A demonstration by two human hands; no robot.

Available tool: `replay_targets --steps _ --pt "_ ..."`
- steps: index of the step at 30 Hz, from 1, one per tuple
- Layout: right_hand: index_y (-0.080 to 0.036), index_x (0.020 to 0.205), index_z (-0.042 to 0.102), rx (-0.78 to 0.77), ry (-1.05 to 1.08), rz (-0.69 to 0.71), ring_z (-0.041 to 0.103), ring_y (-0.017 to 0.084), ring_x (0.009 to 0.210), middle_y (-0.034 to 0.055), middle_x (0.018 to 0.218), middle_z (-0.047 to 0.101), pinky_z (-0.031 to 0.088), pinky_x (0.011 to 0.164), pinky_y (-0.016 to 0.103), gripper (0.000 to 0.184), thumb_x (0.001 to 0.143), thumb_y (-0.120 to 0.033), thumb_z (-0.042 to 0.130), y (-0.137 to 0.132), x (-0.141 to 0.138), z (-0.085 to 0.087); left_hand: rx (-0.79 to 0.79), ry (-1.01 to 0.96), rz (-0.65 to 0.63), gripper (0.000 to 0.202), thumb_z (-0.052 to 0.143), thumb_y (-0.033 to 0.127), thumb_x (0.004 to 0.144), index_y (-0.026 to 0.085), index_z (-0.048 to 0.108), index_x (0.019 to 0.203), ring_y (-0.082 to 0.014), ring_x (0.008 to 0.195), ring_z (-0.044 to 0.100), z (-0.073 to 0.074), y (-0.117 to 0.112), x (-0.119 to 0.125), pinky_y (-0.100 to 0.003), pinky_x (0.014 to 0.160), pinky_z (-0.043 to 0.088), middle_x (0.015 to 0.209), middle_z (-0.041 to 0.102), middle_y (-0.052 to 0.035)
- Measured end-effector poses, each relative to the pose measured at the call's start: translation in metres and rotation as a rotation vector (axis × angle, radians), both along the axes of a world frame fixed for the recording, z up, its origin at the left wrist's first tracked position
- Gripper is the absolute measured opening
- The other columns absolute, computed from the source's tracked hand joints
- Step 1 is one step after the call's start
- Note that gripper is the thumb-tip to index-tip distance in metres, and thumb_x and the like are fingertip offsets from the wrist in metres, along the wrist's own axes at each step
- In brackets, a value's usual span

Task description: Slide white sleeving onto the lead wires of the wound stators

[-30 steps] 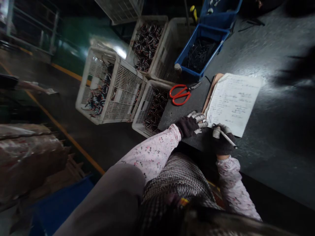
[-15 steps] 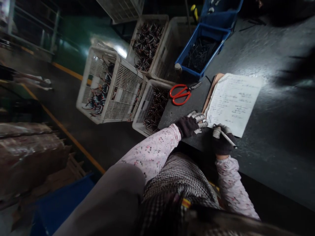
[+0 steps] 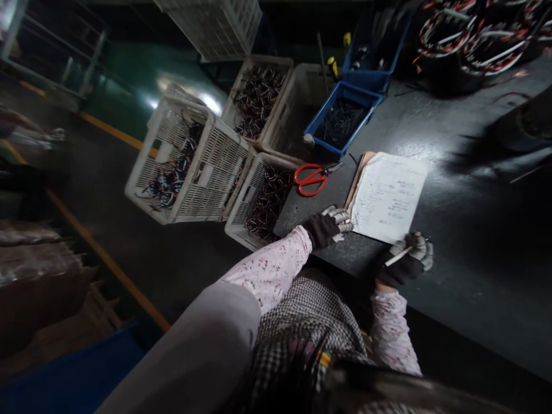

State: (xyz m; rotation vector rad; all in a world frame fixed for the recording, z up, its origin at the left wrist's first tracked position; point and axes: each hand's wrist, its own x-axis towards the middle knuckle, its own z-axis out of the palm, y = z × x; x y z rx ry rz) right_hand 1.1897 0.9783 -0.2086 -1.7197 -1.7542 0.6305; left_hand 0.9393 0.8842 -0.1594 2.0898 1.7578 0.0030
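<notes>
The right hand [image 3: 405, 263] has its grip closed round a slim white pen [image 3: 397, 256] — likely light, stiff, best pinched mid-barrel; left hand [image 3: 326, 227], fingers flattened out, touches a white paper notebook [image 3: 388, 195] — probably floppy — on the dark grey tabletop [image 3: 466, 247]

Red-handled scissors [image 3: 311, 179] lie on the bench [image 3: 474, 264] near a blue bin [image 3: 325, 146] of dark, thin pieces [image 3: 344, 121]. To the left stand pale plastic crates [image 3: 218, 175], several holding bundled wires [image 3: 261, 95]. Red-and-white wire coils [image 3: 495, 56] sit at the bench's far side, and a yellow line [image 3: 107, 259] runs along the dark floor [image 3: 97, 178].
</notes>
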Motion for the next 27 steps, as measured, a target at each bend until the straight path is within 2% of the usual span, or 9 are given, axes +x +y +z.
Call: replay_targets --steps 3,5,8,11,14,17,20,23,27 --pt "-0.018 0.143 0.077 0.004 -0.078 -0.026 0.062 0.057 0.164 0.0345 0.16 0.074 0.033 0.146 0.085 0.051 0.098 -0.041 0.074 0.0 0.001 0.011 0.008 -0.01 0.005 0.042 0.077 0.034 0.121 0.024 0.089 0.16 -0.0387 0.175 0.063 0.002 -0.001 0.0 -0.067 0.148 0.049 0.177 0.074 -0.0198" --pt "-0.023 0.136 0.075 -0.039 -0.064 -0.001 0.064 0.053 0.16 0.0301 0.157 0.077 0.036 0.145 0.081 0.046 0.093 -0.038 0.077 0.0 -0.002 0.02 0.011 -0.017 0.011 0.042 0.077 0.033 0.121 0.023 0.089 0.16 -0.039 0.175 0.063 0.004 -0.002 -0.001 -0.066 0.147 0.05 0.177 0.075 -0.0205" --pt "-0.029 0.123 0.069 -0.082 -0.018 -0.011 0.069 0.048 0.148 0.0241 0.148 0.081 0.045 0.139 0.077 0.028 0.096 -0.035 0.072 0.002 -0.004 0.032 0.022 -0.038 0.018 0.043 0.078 0.033 0.12 0.021 0.088 0.16 -0.0392 0.174 0.064 0.007 -0.003 -0.001 -0.066 0.148 0.05 0.174 0.076 -0.0218" --pt "-0.029 0.119 0.066 -0.118 -0.058 0.013 0.069 0.048 0.146 0.0266 0.149 0.079 0.049 0.134 0.075 0.021 0.099 -0.032 0.07 0.005 -0.004 0.042 0.037 -0.056 0.023 0.042 0.077 0.03 0.119 0.02 0.088 0.158 -0.0387 0.174 0.064 0.009 -0.004 -0.002 -0.066 0.148 0.049 0.175 0.075 -0.0226" --pt "-0.026 0.122 0.067 -0.17 -0.107 0.011 0.064 0.048 0.153 0.0305 0.156 0.075 0.043 0.139 0.074 0.027 0.095 -0.028 0.073 0.006 -0.006 0.049 0.015 -0.063 0.019 0.04 0.073 0.03 0.122 0.018 0.089 0.157 -0.0389 0.179 0.059 0.011 -0.003 -0.002 -0.066 0.151 0.045 0.181 0.071 -0.0228" --pt "-0.023 0.131 0.069 -0.201 -0.124 -0.024 0.065 0.045 0.154 0.0291 0.156 0.076 0.041 0.143 0.07 0.036 0.095 -0.026 0.072 0.006 -0.011 0.052 -0.029 -0.071 0.014 0.043 0.074 0.031 0.122 0.02 0.086 0.162 -0.0391 0.181 0.056 0.015 -0.002 -0.002 -0.067 0.152 0.043 0.183 0.069 -0.0219" --pt "-0.021 0.14 0.071 -0.221 -0.146 -0.05 0.067 0.041 0.155 0.0241 0.156 0.078 0.042 0.145 0.067 0.044 0.096 -0.027 0.071 0.005 -0.013 0.053 -0.05 -0.079 0.024 0.049 0.079 0.03 0.119 0.024 0.083 0.168 -0.0387 0.179 0.058 0.02 0.0 -0.003 -0.067 0.153 0.041 0.183 0.069 -0.0197" --pt "-0.02 0.145 0.072 -0.235 -0.177 -0.038 0.066 0.04 0.157 0.0216 0.157 0.077 0.045 0.144 0.067 0.051 0.096 -0.031 0.072 0.006 -0.011 0.051 -0.067 -0.084 0.025 0.048 0.075 0.03 0.121 0.023 0.084 0.167 -0.0386 0.18 0.057 0.027 0.0 -0.003 -0.067 0.154 0.04 0.184 0.069 -0.0197" --pt "-0.018 0.146 0.073 -0.217 -0.149 0.01 0.07 0.04 0.147 0.0214 0.148 0.078 0.051 0.138 0.069 0.049 0.099 -0.033 0.068 0.009 -0.005 0.049 -0.074 -0.095 0.018 0.045 0.07 0.032 0.123 0.021 0.084 0.164 -0.0375 0.18 0.056 0.034 -0.001 -0.005 -0.065 0.154 0.04 0.184 0.068 -0.0199"
